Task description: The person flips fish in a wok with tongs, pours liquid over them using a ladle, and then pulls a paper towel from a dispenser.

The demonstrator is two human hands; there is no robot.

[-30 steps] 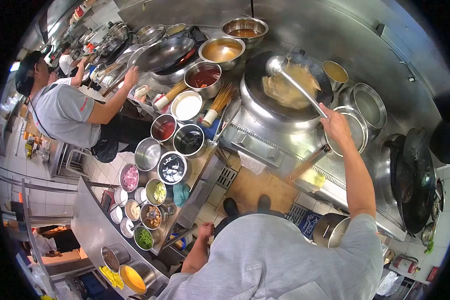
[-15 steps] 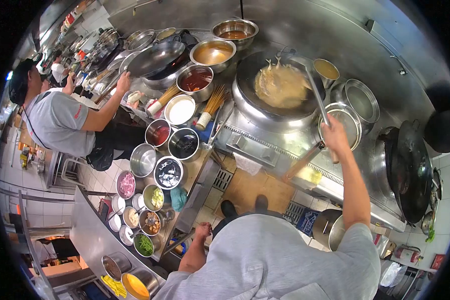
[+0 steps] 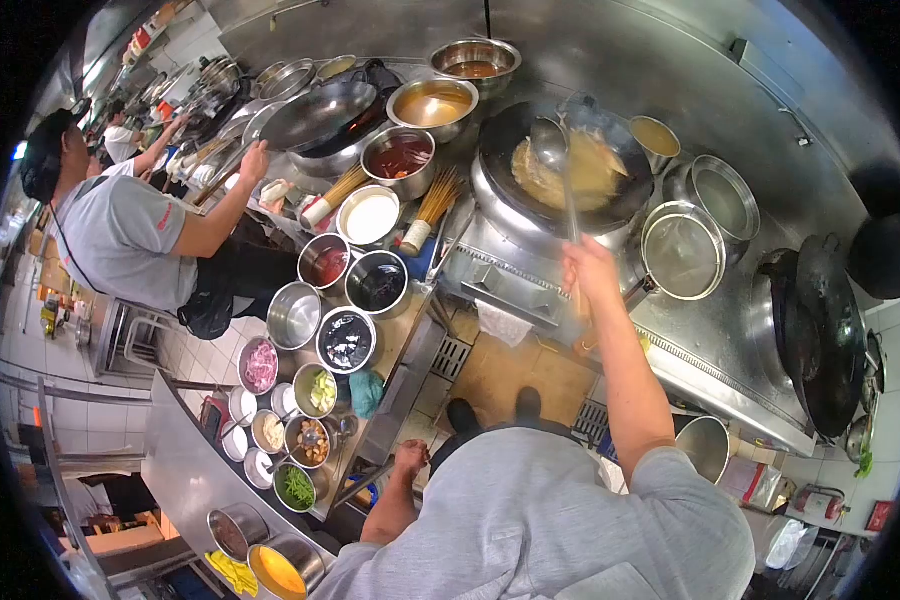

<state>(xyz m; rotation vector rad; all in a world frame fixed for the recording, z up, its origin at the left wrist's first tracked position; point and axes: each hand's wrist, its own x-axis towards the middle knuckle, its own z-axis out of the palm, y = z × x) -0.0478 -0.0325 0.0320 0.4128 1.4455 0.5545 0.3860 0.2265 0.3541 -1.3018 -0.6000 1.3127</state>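
Your right hand (image 3: 592, 272), slightly blurred, is closed around the handle of a ladle (image 3: 549, 143), whose bowl is at the wok (image 3: 497, 155), over the food (image 3: 595, 175) in cloudy brown liquid; contact between bowl and food cannot be confirmed. Your left hand (image 3: 410, 457) hangs beside your body, fingers curled; you show no clear view of the palm, so whether it grips anything cannot be told. A strainer (image 3: 682, 255) sits to the right of the wok. Left of you, a surface (image 3: 398, 340) carries bowls of ingredients, including chopped greens (image 3: 295, 488).
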